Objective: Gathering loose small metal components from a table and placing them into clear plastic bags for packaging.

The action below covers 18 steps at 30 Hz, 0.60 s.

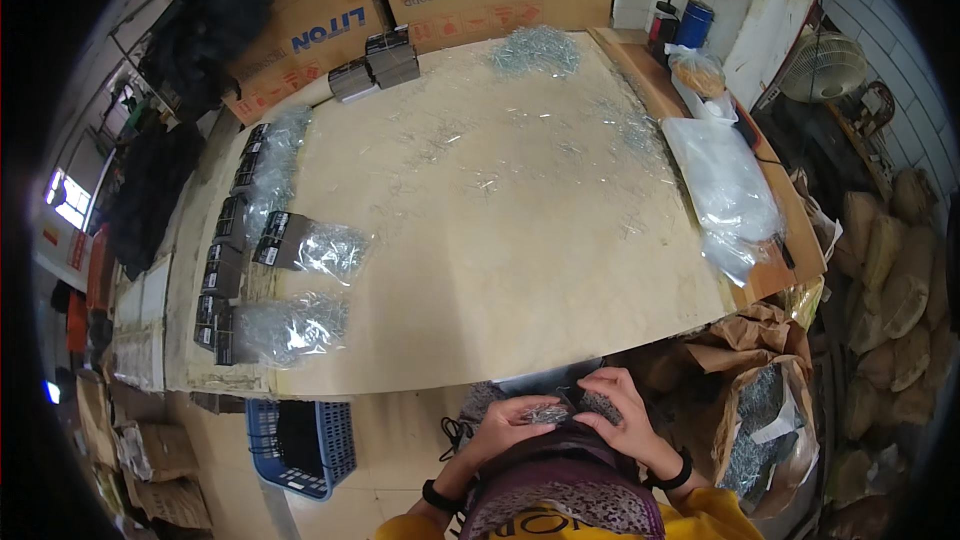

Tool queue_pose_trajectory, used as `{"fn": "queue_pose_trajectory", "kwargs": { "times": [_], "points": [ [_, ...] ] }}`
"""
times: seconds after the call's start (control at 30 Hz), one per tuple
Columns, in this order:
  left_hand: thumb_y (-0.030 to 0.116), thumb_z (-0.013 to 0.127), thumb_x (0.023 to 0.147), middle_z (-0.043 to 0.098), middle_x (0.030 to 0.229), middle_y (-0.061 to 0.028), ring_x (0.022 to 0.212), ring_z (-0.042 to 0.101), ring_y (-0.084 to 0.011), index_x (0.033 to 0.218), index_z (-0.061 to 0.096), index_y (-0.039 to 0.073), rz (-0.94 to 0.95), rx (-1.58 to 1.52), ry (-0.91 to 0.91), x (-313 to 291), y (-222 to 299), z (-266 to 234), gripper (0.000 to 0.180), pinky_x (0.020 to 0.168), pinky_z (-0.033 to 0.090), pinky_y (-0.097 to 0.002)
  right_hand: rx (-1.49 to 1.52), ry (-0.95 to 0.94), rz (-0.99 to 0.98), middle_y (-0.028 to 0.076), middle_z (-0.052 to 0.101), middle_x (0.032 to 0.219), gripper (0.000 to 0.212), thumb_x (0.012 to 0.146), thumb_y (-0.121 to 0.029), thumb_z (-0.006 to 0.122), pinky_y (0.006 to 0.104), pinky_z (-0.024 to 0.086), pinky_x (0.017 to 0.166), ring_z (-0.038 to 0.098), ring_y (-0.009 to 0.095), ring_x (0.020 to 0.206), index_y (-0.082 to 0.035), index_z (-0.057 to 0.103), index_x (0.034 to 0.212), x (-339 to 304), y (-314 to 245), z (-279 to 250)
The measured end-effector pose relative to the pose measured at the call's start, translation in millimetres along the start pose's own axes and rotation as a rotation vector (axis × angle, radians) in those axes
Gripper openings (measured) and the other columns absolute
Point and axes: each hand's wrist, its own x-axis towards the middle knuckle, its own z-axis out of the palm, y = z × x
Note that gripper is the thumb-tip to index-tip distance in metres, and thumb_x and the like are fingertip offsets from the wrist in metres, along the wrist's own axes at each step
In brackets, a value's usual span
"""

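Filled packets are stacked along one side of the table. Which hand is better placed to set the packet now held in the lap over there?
Left, probably. The finished packets lie along the table's left side, nearer the left hand. The right hand is on the far side, so it would have to cross over. Both hands grip the small packet.

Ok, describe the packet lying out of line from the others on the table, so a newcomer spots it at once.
Start at the wide pale wooden table and go to its left edge, where a column of clear packets with black header cards runs. One clear, black-carded packet of small metal parts lies alone, right of that column.

head view | worn high, looks down | table (pixel 520 270) ahead, hands (pixel 570 415) near
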Motion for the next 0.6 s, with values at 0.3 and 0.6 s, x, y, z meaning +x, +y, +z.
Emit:
{"fn": "queue_pose_trajectory", "kwargs": {
  "times": [0.3,0.6],
  "points": [
    [-0.002,0.069,0.086,0.067,0.114,-0.0089,0.101,0.062,-0.0107,0.121,0.062,-0.004,0.073,0.082,-0.010,-1.3,20.3,0.8,0.036,0.092,0.050,-0.0262,0.090,-0.066,-0.041,0.009,0.062,0.098,0.021,0.079,-0.007,0.074,0.0329,0.045,0.082,0.058,0.025,0.089,-0.005,0.070,0.100,23.0,-9.8,13.2],
    [0.001,0.065,0.091,0.065,0.115,-0.0068,0.096,0.061,-0.0081,0.124,0.059,-0.004,0.054,0.094,0.044,4.7,17.5,-3.6,0.035,0.083,0.052,-0.0243,-0.237,0.017,-0.318,0.006,0.065,0.086,0.012,0.078,-0.003,0.070,0.0376,0.041,0.079,0.057,0.025,0.078,-0.008,0.070,0.089,42.7,-10.2,19.4]
  ]
}}
